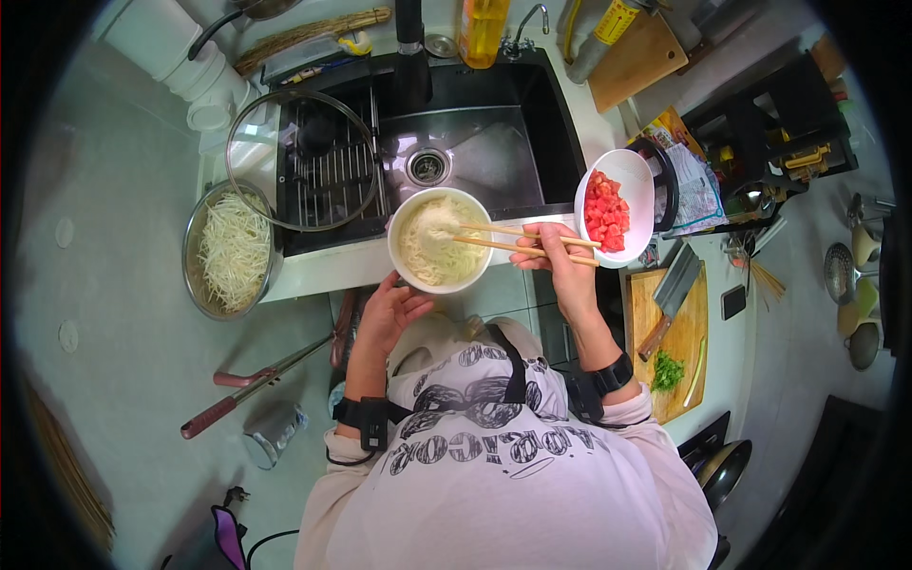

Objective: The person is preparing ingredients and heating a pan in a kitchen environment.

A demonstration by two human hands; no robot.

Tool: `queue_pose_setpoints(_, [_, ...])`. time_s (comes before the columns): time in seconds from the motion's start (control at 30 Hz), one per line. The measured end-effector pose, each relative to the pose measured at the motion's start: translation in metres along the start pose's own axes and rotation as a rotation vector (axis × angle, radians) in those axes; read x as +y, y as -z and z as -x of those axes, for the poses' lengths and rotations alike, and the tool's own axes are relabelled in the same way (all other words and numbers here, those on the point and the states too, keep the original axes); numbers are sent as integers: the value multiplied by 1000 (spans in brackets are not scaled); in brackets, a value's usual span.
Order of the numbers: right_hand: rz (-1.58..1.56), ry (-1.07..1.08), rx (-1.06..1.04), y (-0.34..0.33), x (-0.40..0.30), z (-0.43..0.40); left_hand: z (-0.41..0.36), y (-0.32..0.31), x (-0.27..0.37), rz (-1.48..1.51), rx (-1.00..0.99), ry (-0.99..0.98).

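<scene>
A round white bowl stands at the front edge of the sink, holding pale shreds with white powder on top. My right hand grips a pair of wooden chopsticks, their tips in the bowl's contents. Against the bowl's lower left side rests my left hand, fingers apart; whether it bears any of the bowl's weight I cannot tell. To the right of the sink a white bowl holds diced red pieces, perhaps tomato. A metal bowl of pale shreds sits at the left, with a glass lid beside it over the drying rack.
Beyond the bowl lies a black sink with a dark faucet. At the right, a wooden cutting board carries a cleaver and chopped greens. A bottle of yellow liquid stands behind the sink.
</scene>
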State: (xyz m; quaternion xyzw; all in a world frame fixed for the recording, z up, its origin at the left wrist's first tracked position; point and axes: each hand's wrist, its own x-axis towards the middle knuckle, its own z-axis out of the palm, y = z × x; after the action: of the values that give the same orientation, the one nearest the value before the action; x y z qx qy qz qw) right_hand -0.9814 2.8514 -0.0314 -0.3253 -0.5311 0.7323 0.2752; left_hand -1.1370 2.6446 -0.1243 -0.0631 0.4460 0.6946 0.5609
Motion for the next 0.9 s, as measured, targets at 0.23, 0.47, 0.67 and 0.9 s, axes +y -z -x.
queue_pose_setpoints(0.23, [172,-78,-117,-11,2,19,4,-4,0,-2,66,6])
queue_pose_setpoints(0.47, [82,-22,38,-18,75,-3,4,-4,1,-9,42,11])
queue_pose_setpoints(0.67, [-264,-230,178,9,94,-17,4,-4,1,-21,54,13])
queue_pose_setpoints(0.9, [-411,-236,176,11,73,-14,3,-4,2,-30,37,14])
